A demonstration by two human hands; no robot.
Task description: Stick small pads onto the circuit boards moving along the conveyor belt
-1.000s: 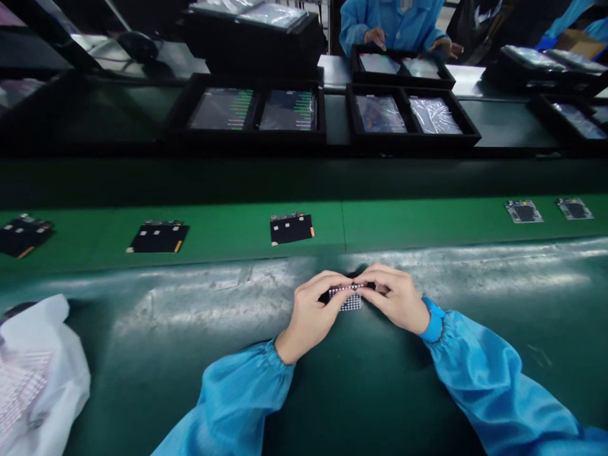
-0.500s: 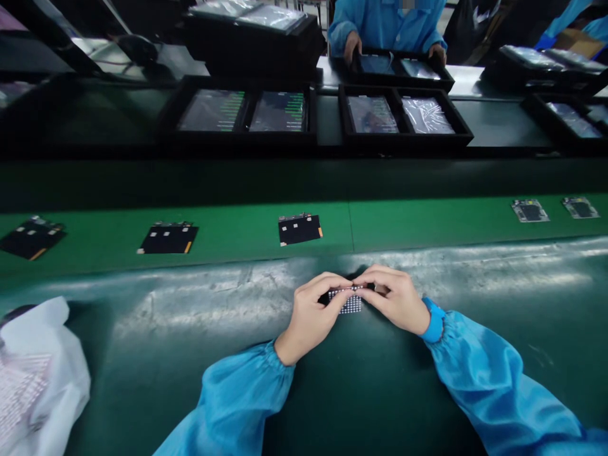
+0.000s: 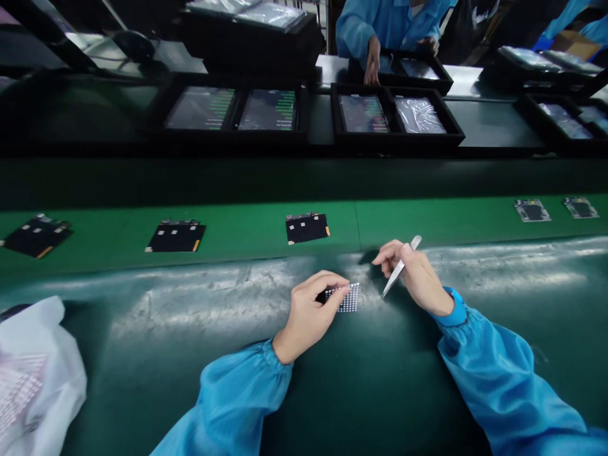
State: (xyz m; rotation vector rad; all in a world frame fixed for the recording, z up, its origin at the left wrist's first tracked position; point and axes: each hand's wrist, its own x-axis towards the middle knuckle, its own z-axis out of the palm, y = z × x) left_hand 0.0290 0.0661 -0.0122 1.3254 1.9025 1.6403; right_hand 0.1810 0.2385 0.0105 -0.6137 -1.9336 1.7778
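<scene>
Pinched between the thumb and fingers of my left hand [image 3: 313, 310] is a small dotted sheet [image 3: 349, 299], dark with rows of white dots, its right part sticking out past the fingertips. My right hand [image 3: 415, 275] is to the right, apart from the sheet, and holds metal tweezers [image 3: 401, 267] with the tip pointing down and left. Beyond my hands, a black flat part with white squares and an orange corner [image 3: 308, 228] lies on the green strip [image 3: 247, 231].
More black parts [image 3: 175, 237] [image 3: 38, 237] lie left on the strip, two small circuit boards [image 3: 532, 210] [image 3: 580, 208] right. A white bag [image 3: 61, 354] with dotted sheets sits at left. Behind stand black trays [image 3: 337, 136]; a person's hand [image 3: 373, 60] is near one.
My right hand has left the sheet, moved right, and now shows the tweezers. The black parts have shifted slightly right in view. The other person's hand has come down toward the front tray.
</scene>
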